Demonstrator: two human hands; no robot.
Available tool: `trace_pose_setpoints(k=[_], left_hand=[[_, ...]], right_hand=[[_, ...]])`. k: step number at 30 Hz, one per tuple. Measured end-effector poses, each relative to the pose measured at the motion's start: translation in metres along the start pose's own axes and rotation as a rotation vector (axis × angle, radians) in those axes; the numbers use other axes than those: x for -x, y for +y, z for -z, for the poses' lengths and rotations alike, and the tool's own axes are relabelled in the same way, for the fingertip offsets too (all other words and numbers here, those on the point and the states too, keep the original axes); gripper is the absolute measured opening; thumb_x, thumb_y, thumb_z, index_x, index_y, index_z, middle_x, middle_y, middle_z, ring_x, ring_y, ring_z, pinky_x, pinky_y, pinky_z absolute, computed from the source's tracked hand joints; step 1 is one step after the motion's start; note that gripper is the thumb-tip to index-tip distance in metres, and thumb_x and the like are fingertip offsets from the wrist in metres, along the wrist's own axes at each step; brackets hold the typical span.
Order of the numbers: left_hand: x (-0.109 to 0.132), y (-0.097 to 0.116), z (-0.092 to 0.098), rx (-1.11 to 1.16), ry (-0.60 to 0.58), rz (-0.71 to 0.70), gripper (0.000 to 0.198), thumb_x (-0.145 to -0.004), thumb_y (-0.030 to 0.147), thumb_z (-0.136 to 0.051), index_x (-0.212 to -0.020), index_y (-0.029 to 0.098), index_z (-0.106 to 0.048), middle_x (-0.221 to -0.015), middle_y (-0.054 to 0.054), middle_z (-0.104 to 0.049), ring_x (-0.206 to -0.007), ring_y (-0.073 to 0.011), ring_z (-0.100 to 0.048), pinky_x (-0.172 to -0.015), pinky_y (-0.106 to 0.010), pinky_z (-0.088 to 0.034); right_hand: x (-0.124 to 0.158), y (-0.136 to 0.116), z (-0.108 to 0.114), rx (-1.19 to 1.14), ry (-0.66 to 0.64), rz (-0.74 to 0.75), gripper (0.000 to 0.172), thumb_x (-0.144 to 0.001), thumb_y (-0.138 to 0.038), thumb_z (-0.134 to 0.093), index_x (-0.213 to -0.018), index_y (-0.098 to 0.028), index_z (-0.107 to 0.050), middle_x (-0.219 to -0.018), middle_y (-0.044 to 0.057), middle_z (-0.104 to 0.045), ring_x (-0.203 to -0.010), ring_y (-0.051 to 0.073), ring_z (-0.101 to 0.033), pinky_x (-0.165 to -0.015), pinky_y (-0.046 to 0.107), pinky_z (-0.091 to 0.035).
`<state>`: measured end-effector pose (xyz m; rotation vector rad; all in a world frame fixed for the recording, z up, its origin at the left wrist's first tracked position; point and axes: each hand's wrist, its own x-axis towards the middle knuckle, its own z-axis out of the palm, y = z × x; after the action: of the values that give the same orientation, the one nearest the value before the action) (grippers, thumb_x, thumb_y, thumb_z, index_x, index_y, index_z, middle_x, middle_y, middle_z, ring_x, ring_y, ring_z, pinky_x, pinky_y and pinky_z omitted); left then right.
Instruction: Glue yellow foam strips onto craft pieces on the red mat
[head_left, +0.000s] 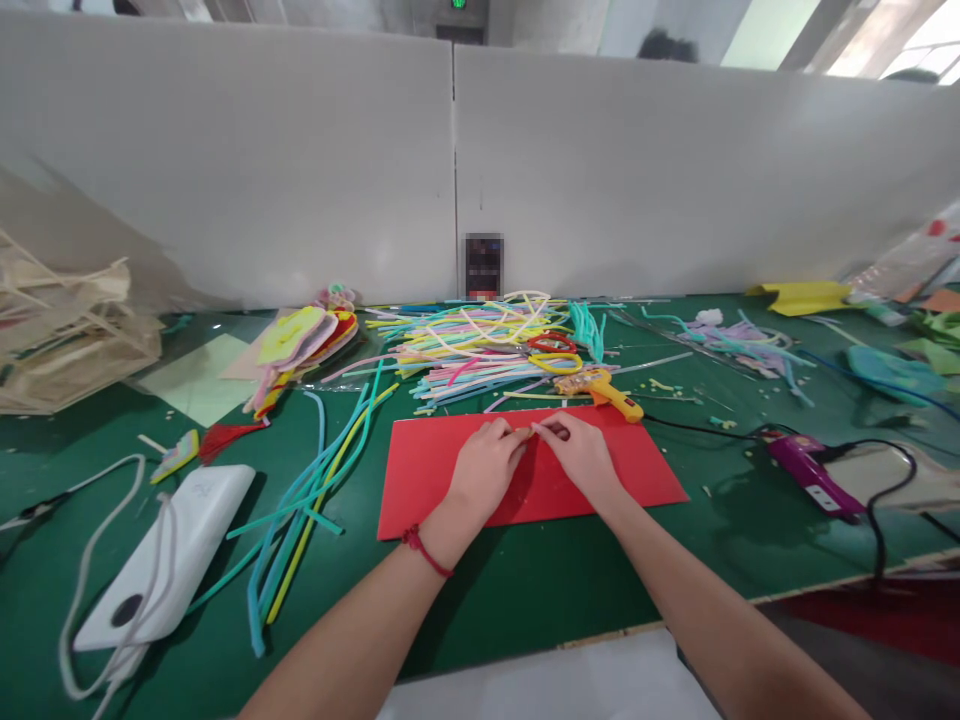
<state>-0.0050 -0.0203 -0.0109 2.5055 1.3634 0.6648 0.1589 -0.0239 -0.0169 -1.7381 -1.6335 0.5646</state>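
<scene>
A red sheet (427,470) lies flat on the green tabletop in front of me. Over its middle, my left hand (487,460) and my right hand (577,455) meet with their fingertips close together. Both hands are closed in a pinch. Whatever sits between the fingertips is too small to make out. A red cord bracelet (425,550) circles my left wrist. Just behind the sheet's far edge rests a yellow hot glue gun (619,397), with red-handled scissors (551,343) a little farther back.
Many pastel pipe cleaners (465,350) are heaped behind the sheet, and several loose ones (322,480) lie to its left. A white power bank (176,560) with a cable is at left. A purple power strip (814,475) stands right. A grey partition (300,170) closes the back.
</scene>
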Motion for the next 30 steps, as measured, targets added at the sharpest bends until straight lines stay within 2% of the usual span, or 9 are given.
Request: trace_pose_setpoints(k=[6,8,10,12,14,16,22,26,30], left_hand=[[0.0,0.002,-0.004,-0.017,-0.003,-0.004,0.027,-0.092,0.023,-0.044,-0.11,0.022,-0.064,-0.085,-0.005,-0.057,-0.08,-0.018,-0.056,-0.072,-0.027,-0.047],[0.0,0.002,-0.005,-0.025,-0.013,-0.004,0.028,-0.092,0.022,-0.044,-0.112,0.022,-0.063,-0.086,-0.006,-0.057,-0.081,-0.0184,-0.057,-0.073,-0.027,-0.047],[-0.001,0.002,-0.005,-0.05,-0.027,-0.006,0.028,-0.092,0.022,-0.045,-0.114,0.021,-0.063,-0.087,-0.005,-0.057,-0.082,-0.0185,-0.058,-0.074,-0.027,-0.047],[-0.001,0.002,-0.005,-0.059,-0.032,-0.01,0.028,-0.092,0.023,-0.045,-0.114,0.021,-0.063,-0.087,-0.005,-0.058,-0.082,-0.0185,-0.058,-0.074,-0.028,-0.048],[0.0,0.003,-0.004,-0.046,-0.025,-0.009,0.028,-0.092,0.024,-0.045,-0.112,0.022,-0.063,-0.088,-0.005,-0.058,-0.082,-0.0179,-0.058,-0.074,-0.027,-0.048],[0.0,0.003,-0.003,-0.028,-0.02,-0.002,0.027,-0.092,0.024,-0.044,-0.11,0.022,-0.065,-0.087,-0.004,-0.058,-0.082,-0.0174,-0.059,-0.073,-0.026,-0.048],[0.0,0.002,-0.001,0.036,-0.012,0.024,0.026,-0.092,0.022,-0.045,-0.109,0.023,-0.066,-0.088,-0.004,-0.058,-0.083,-0.0161,-0.059,-0.071,-0.025,-0.049],[0.0,0.003,0.002,0.046,-0.049,0.069,0.026,-0.093,0.023,-0.045,-0.109,0.025,-0.065,-0.09,-0.002,-0.059,-0.085,-0.0147,-0.06,-0.072,-0.023,-0.049],[0.0,0.003,0.004,0.041,-0.066,0.104,0.025,-0.093,0.023,-0.045,-0.108,0.024,-0.065,-0.092,-0.002,-0.06,-0.087,-0.0145,-0.061,-0.073,-0.023,-0.05]], right_hand=[[-0.006,-0.001,0.009,-0.024,0.032,0.009,0.042,-0.086,-0.054,-0.042,-0.077,-0.021,-0.066,-0.071,0.004,-0.069,-0.062,0.018,-0.062,-0.06,0.028,-0.046],[-0.013,0.005,0.024,-0.012,0.115,0.01,0.047,-0.087,-0.055,-0.036,-0.082,-0.019,-0.066,-0.075,0.006,-0.069,-0.065,0.018,-0.062,-0.064,0.029,-0.047],[-0.021,0.015,0.041,0.042,0.247,0.02,0.044,-0.085,-0.054,-0.042,-0.089,-0.017,-0.065,-0.091,0.011,-0.068,-0.08,0.022,-0.061,-0.075,0.034,-0.046],[-0.027,0.028,0.056,0.238,0.329,0.058,0.04,-0.082,-0.048,-0.048,-0.097,-0.015,-0.064,-0.1,0.014,-0.064,-0.088,0.026,-0.058,-0.082,0.039,-0.043],[-0.031,0.04,0.064,0.542,0.272,0.018,0.042,-0.081,-0.044,-0.053,-0.107,-0.012,-0.062,-0.103,0.017,-0.062,-0.094,0.03,-0.055,-0.083,0.043,-0.042],[-0.033,0.051,0.068,0.68,0.205,-0.028,0.044,-0.08,-0.044,-0.054,-0.107,-0.011,-0.062,-0.103,0.018,-0.061,-0.095,0.032,-0.054,-0.08,0.042,-0.042],[-0.046,0.067,0.078,0.618,0.037,-0.021,0.036,-0.079,-0.039,-0.057,-0.105,-0.015,-0.064,-0.096,0.012,-0.066,-0.086,0.025,-0.061,-0.073,0.033,-0.044],[-0.051,0.074,0.09,0.551,0.05,-0.017,0.029,-0.082,-0.032,-0.052,-0.102,-0.018,-0.067,-0.1,0.01,-0.069,-0.088,0.023,-0.063,-0.073,0.031,-0.045],[-0.047,0.079,0.104,0.499,0.087,-0.038,0.035,-0.08,-0.039,-0.05,-0.1,-0.017,-0.068,-0.095,0.009,-0.071,-0.079,0.023,-0.064,-0.066,0.031,-0.047]])
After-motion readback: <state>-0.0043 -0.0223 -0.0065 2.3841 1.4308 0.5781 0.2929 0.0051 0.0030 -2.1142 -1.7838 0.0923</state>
